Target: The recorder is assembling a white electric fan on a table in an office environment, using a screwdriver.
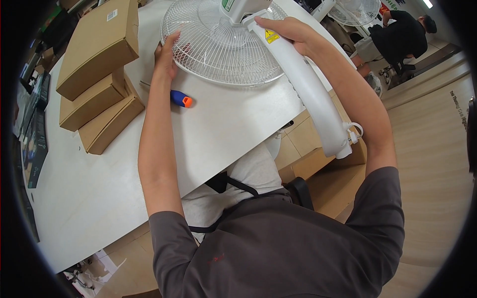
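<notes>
A white electric fan lies face down or tilted on the table, its round wire guard toward the far edge. My left hand grips the guard's left rim, fingers curled about the wires. My right hand is closed around the upper end of the fan's long white neck, beside a yellow warning sticker. The neck slants down to the right past the table edge, with a white cord loop at its lower end. Near my left forearm lies a screwdriver with a blue and orange handle, its shaft partly hidden behind the arm.
Several brown cardboard boxes are stacked on the left of the white table. An open carton stands below the table's right edge. At the far right another person in dark clothes sits near a second fan.
</notes>
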{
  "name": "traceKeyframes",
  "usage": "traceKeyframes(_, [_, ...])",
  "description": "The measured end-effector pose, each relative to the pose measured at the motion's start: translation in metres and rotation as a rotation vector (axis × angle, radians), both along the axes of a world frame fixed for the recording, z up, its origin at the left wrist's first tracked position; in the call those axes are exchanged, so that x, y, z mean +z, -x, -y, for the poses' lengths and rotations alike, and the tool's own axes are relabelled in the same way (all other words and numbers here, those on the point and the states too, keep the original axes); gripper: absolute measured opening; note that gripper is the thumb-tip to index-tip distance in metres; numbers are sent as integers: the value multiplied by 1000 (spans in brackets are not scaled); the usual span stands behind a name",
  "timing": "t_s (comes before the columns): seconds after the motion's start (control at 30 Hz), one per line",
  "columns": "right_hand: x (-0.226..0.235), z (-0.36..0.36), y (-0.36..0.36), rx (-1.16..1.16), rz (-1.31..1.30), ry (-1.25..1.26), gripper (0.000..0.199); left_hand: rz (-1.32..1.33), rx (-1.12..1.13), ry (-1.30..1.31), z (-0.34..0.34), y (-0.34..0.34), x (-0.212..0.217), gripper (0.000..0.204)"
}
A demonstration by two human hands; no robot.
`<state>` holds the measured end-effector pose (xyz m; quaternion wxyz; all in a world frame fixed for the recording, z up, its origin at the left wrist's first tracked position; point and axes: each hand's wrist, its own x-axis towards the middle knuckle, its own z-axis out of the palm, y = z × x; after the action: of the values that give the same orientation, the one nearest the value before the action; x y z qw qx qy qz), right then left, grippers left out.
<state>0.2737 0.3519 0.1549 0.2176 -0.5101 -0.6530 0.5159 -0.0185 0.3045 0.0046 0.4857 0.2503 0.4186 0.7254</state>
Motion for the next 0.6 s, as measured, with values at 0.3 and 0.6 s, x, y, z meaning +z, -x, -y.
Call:
traceKeyframes(0.3, [6, -3, 0, -10, -3, 50, 58, -58, 31, 19, 0, -3, 3, 63])
traceKeyframes(0.6, [8, -6, -2, 6, 48, 37, 54, -50, 47, 16, 2, -6, 1, 64])
